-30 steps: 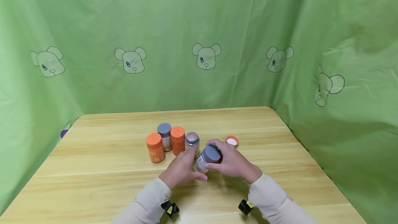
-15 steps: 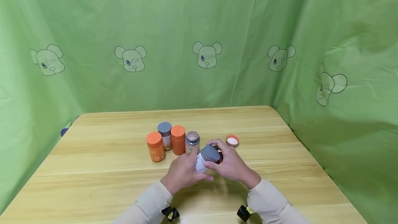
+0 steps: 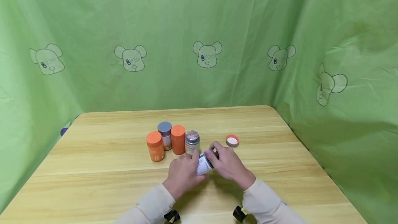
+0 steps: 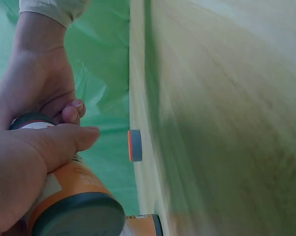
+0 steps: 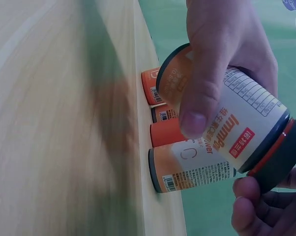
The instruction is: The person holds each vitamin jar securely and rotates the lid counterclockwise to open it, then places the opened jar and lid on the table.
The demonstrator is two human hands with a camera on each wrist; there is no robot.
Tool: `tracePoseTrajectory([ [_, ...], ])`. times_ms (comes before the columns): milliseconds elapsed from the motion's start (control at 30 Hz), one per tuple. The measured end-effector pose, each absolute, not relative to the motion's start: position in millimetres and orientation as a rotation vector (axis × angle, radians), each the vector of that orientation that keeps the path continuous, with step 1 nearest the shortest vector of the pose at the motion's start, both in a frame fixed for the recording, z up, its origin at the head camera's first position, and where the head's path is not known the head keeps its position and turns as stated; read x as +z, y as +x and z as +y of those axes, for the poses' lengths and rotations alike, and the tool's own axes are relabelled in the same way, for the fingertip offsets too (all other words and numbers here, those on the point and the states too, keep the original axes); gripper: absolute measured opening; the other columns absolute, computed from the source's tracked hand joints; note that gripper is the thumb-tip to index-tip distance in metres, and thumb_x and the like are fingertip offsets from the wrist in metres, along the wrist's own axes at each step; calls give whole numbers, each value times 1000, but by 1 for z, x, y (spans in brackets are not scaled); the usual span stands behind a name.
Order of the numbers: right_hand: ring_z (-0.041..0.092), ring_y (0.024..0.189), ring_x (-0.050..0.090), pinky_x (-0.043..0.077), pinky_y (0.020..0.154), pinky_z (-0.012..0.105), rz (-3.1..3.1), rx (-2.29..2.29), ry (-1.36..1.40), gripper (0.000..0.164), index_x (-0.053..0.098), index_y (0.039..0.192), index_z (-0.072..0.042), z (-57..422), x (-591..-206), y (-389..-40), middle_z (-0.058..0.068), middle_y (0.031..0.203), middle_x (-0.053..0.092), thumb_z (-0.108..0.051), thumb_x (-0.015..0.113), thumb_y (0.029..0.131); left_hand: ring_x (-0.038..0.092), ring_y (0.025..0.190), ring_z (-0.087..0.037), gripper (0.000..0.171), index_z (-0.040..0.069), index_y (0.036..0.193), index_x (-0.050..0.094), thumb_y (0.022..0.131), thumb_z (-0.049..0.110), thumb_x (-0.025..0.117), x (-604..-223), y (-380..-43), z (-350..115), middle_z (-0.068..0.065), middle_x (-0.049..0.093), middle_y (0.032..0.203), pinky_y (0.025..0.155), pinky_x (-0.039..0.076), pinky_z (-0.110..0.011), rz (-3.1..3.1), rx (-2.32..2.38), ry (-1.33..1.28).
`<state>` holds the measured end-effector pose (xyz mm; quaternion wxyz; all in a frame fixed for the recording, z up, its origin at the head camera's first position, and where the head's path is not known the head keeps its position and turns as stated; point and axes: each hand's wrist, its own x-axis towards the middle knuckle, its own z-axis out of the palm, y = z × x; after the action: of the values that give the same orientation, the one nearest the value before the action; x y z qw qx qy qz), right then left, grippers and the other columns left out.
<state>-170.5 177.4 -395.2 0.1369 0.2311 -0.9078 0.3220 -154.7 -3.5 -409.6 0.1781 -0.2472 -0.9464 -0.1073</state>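
Note:
My left hand (image 3: pixel 184 173) grips a supplement bottle (image 5: pixel 249 115) round its white and orange body, thumb along the side. The bottle is tilted, its dark base showing in the left wrist view. Its dark cap (image 5: pixel 281 157), with an orange inner edge, is pinched by my right hand (image 3: pixel 229 163). In the right wrist view the cap sits slightly askew at the bottle's mouth, a thin orange line showing there. Just behind my left hand stands a similar bottle (image 3: pixel 192 142), lidless, with a patterned foil seal on top.
A loose cap (image 3: pixel 232 141) lies inside up on the wooden table (image 3: pixel 280 168), right of the bottles. To the left stand an orange jar (image 3: pixel 155 147), a grey-lidded bottle (image 3: pixel 165 134) and another orange jar (image 3: pixel 178 140). Green curtains (image 3: pixel 174 16) surround the table.
My right hand has turned over the cap, its fingers now covering most of it in the head view. The held bottle has tipped further to the right. The standing bottles have not moved.

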Motion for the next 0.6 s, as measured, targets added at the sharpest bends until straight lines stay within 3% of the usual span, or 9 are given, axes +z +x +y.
tracePoseTrajectory([
  [600, 5, 55, 50, 42, 49, 24, -2703, 1013, 613, 21, 60, 88, -12, 175, -398, -174, -8, 64, 54, -31, 56, 97, 56, 57, -18, 62, 9, 112, 50, 71, 44, 82, -406, -155, -4, -8, 62, 76, 45, 45, -31, -2794, -283, -735],
])
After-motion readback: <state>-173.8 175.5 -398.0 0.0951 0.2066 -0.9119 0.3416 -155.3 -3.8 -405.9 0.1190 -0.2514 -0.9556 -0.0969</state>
